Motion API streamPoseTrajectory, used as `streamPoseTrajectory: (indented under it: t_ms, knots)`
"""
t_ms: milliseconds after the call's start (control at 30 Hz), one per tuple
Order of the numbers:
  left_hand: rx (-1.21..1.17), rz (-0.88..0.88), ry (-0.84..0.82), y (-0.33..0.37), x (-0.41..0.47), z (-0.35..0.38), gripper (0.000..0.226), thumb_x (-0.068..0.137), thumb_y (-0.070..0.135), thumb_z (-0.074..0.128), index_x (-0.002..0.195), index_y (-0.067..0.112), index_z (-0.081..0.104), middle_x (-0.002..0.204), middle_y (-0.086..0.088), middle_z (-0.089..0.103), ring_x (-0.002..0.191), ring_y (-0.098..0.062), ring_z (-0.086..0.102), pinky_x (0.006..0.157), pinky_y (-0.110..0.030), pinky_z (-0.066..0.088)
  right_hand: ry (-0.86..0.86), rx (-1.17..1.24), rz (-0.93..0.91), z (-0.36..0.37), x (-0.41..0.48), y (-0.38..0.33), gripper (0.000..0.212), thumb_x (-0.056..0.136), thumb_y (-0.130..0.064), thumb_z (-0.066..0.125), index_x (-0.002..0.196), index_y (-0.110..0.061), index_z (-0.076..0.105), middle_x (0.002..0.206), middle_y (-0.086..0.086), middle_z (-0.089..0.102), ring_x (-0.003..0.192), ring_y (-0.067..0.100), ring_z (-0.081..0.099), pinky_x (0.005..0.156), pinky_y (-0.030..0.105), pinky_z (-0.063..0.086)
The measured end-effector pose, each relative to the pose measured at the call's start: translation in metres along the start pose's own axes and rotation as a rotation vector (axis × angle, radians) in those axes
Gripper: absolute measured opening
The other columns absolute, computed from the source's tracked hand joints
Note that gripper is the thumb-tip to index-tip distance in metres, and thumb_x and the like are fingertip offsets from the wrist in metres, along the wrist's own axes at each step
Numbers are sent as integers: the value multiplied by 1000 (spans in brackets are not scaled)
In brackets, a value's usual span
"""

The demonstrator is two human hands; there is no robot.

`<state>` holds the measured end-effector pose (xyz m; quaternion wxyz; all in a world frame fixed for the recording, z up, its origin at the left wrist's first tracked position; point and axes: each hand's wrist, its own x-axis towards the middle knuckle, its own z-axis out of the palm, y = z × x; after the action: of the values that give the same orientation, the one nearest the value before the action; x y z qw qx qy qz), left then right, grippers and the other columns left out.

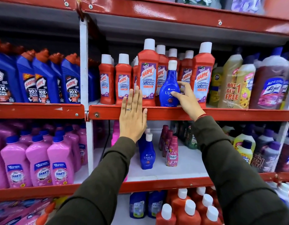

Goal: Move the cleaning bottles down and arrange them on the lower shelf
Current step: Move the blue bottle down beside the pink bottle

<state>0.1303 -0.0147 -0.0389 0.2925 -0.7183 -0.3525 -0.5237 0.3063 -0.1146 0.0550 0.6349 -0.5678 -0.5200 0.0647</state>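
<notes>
A blue Ujala bottle with a white cap [168, 85] stands at the front of the upper shelf [173, 113], among red Harpic bathroom cleaner bottles [148, 72]. My right hand [186, 98] wraps its fingers around the blue bottle's right side. My left hand [132, 117] is flat with fingers together, held in front of the red shelf edge and a Harpic bottle, holding nothing. On the lower shelf [181, 169] stand other blue Ujala bottles [147, 153], partly hidden behind my left wrist.
Pink Comfort bottles [172, 151] stand right of the lower Ujala bottles. Blue Harpic bottles [43, 80] fill the upper left bay, pink Shakti bottles [38, 161] the lower left. Lizol bottles [270, 85] crowd the right side. A white upright post [84, 62] divides the bays.
</notes>
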Motion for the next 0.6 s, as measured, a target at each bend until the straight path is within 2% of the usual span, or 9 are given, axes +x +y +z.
streamPoseTrajectory:
  t_ms: [100, 133, 233, 267, 333, 433, 600]
  knots:
    - [1, 5, 8, 0, -1, 0, 65, 111, 32, 33, 166, 4, 12, 176, -12, 9, 162, -27, 6, 132, -39, -9, 26, 85, -10, -1, 0, 1, 44, 96, -9, 55, 137, -15, 43, 131, 11, 57, 98, 13, 62, 69, 24, 56]
    - [3, 9, 7, 0, -1, 1, 66, 111, 32, 32, 166, 4, 11, 176, -12, 9, 163, -27, 6, 132, -39, -8, 40, 104, -21, -2, 1, 0, 43, 96, -8, 55, 137, -14, 43, 132, 13, 57, 102, 17, 62, 72, 24, 56]
    - [2, 13, 5, 0, -1, 1, 65, 111, 33, 30, 167, 5, 9, 176, -12, 9, 163, -27, 6, 132, -40, -7, 55, 129, -57, -7, 2, -4, 40, 95, -11, 57, 132, -18, 45, 135, 16, 56, 121, 29, 58, 94, 38, 55]
    - [2, 11, 3, 0, -1, 1, 65, 111, 33, 30, 167, 5, 10, 176, -12, 9, 163, -27, 6, 132, -39, -7, 52, 132, -68, -8, 1, -6, 38, 95, -12, 58, 130, -21, 45, 135, 15, 55, 122, 29, 58, 95, 40, 54]
    - [7, 9, -1, 0, -1, 1, 65, 110, 32, 31, 166, 4, 12, 175, -12, 10, 162, -27, 7, 132, -39, -9, 56, 140, -95, -10, 0, -11, 38, 95, -13, 57, 131, -19, 46, 134, 13, 56, 119, 27, 59, 90, 37, 54]
    - [4, 12, -2, 0, 0, 0, 66, 110, 31, 31, 166, 4, 13, 175, -13, 11, 162, -28, 8, 131, -38, -10, 65, 163, -126, -11, -4, -18, 39, 96, -12, 56, 134, -14, 45, 123, 7, 57, 108, 21, 59, 75, 23, 51]
    - [9, 16, -14, 0, -2, 0, 65, 111, 32, 31, 166, 4, 10, 176, -12, 8, 163, -28, 6, 132, -40, -8, 21, 238, -124, -10, -32, -20, 32, 96, -11, 56, 124, -25, 47, 118, 5, 58, 103, 17, 60, 74, 22, 53]
